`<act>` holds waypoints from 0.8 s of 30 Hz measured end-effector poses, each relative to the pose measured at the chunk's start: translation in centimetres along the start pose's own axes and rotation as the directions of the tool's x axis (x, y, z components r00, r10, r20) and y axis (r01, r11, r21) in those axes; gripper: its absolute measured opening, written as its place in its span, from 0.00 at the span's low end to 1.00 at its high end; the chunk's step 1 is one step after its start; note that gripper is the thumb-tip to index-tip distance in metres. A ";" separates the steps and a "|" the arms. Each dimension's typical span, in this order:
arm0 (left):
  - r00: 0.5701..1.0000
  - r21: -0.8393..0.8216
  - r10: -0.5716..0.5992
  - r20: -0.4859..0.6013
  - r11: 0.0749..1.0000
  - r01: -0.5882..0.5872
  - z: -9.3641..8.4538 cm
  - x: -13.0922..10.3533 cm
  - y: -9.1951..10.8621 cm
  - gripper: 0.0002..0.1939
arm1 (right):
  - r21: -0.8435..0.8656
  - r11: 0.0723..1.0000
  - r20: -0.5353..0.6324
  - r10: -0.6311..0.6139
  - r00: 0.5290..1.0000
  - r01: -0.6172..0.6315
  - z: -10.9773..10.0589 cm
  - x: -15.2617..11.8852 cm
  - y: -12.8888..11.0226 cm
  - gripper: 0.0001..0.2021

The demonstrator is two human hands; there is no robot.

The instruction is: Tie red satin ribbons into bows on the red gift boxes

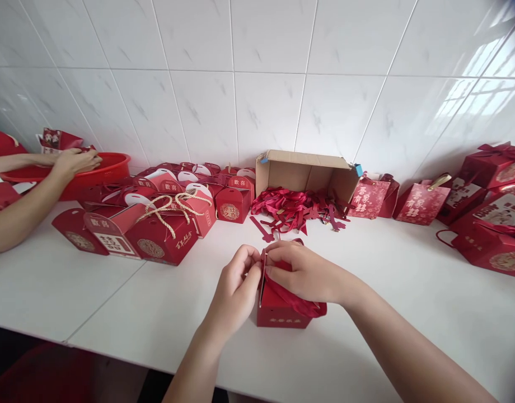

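A small red gift box (282,316) with gold lettering stands on the white table in front of me. My left hand (239,285) pinches the upright top flap of this box from the left, fingertips at its upper edge. On the other side of the flap, my right hand (302,271) is closed, its fingertips at the same spot. A dark red ribbon (297,302) hangs from under my right hand across the box top. My fingers hide how the ribbon meets the flap.
Behind the box, a cardboard box (303,162) lies open with red ribbons (289,210) spilling out. Several red boxes (163,240) stand left, more (492,246) at right. Another person's hands (75,162) work over a red basin (115,162) at far left.
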State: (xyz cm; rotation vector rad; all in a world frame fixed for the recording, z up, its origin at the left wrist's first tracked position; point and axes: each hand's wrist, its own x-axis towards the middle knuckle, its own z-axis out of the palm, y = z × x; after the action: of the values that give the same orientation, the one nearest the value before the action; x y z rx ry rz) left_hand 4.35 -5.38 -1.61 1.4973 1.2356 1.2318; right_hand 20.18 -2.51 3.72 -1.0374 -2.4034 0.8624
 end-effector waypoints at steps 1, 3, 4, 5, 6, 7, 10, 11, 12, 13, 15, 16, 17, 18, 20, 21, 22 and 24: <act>1.000 -0.010 -0.003 0.010 1.000 0.003 -0.1 0.0 0.0 0.06 | -0.003 1.000 -0.001 0.000 1.000 0.000 0.0 0.0 0.0 0.10; 0.999 -0.046 -0.016 0.041 0.999 0.018 -0.2 0.0 0.0 0.07 | -0.013 1.000 -0.010 0.005 1.000 -0.005 0.1 0.1 0.0 0.10; 0.998 -0.060 -0.023 0.053 0.998 0.026 -0.2 0.0 -0.1 0.08 | -0.021 1.000 -0.013 0.005 1.000 -0.006 0.2 0.1 0.0 0.10; 0.998 -0.066 -0.028 0.059 0.997 0.032 -0.2 0.0 -0.1 0.09 | -0.030 1.000 -0.015 0.005 1.000 -0.005 0.2 0.2 0.0 0.10; 0.998 -0.064 -0.032 0.060 0.997 0.036 -0.1 0.0 -0.2 0.10 | -0.038 0.999 -0.017 0.003 1.000 -0.004 0.2 0.2 0.0 0.10; 0.998 -0.059 -0.034 0.054 0.998 0.037 -0.1 0.0 -0.2 0.11 | -0.044 0.999 -0.018 0.002 1.000 -0.003 0.2 0.2 0.0 0.10; 0.999 -0.142 -0.015 -0.036 0.990 0.010 -0.6 0.1 0.1 0.11 | -0.065 0.998 -0.008 0.008 1.000 -0.009 -0.5 -0.1 0.0 0.12; 0.993 -0.231 0.004 -0.117 0.973 -0.031 -1.0 0.1 0.4 0.09 | -0.071 0.997 -0.017 0.020 1.000 -0.021 -1.0 -0.3 0.0 0.12; 0.973 -0.335 0.021 -0.230 0.937 -0.100 -1.6 0.1 0.7 0.08 | -0.081 0.996 -0.037 0.032 0.999 -0.035 -1.7 -0.6 0.1 0.13; 0.931 -0.428 0.026 -0.365 0.883 -0.193 -2.3 0.1 1.0 0.06 | -0.097 0.994 -0.066 0.047 0.997 -0.053 -2.4 -1.0 0.2 0.13; 0.786 -0.490 0.007 -0.619 0.778 -0.393 -3.9 0.1 1.7 0.06 | -0.150 0.982 -0.125 0.099 0.987 -0.118 -4.0 -1.9 0.5 0.15; 0.708 -0.456 0.003 -0.706 0.763 -0.459 -4.7 0.1 1.9 0.05 | -0.187 0.969 -0.135 0.139 0.981 -0.163 -4.7 -2.3 0.8 0.16; 0.643 -0.404 0.012 -0.766 0.769 -0.496 -5.3 0.1 2.1 0.05 | -0.230 0.951 -0.124 0.181 0.976 -0.206 -5.4 -2.8 1.2 0.16; 0.597 -0.345 0.030 -0.802 0.791 -0.504 -5.8 0.1 2.1 0.06 | -0.272 0.932 -0.099 0.221 0.970 -0.240 -5.9 -3.2 1.5 0.16; 0.602 -0.253 0.078 -0.795 0.859 -0.445 -6.0 0.1 1.9 0.11 | -0.340 0.904 -0.006 0.272 0.962 -0.258 -6.3 -3.7 2.0 0.17; 0.653 -0.219 0.097 -0.751 0.897 -0.385 -5.8 0.1 1.7 0.12 | -0.363 0.899 0.052 0.282 0.958 -0.245 -6.4 -3.8 2.2 0.17; 0.727 -0.183 0.107 -0.678 0.934 -0.308 -5.4 0.1 1.4 0.11 | -0.377 0.896 0.106 0.292 0.951 -0.233 -6.3 -3.7 2.2 0.16; 0.896 -0.085 0.081 -0.436 0.988 -0.130 -4.3 0.1 1.0 0.11 | -0.388 0.889 0.161 0.325 0.932 -0.244 -5.8 -3.4 2.1 0.13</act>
State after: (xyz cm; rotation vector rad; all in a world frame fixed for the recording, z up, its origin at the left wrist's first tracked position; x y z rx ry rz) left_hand 0.31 -5.49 0.20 1.2586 1.3503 1.7463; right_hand 26.73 -1.67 6.26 -1.5429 -2.7100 0.6650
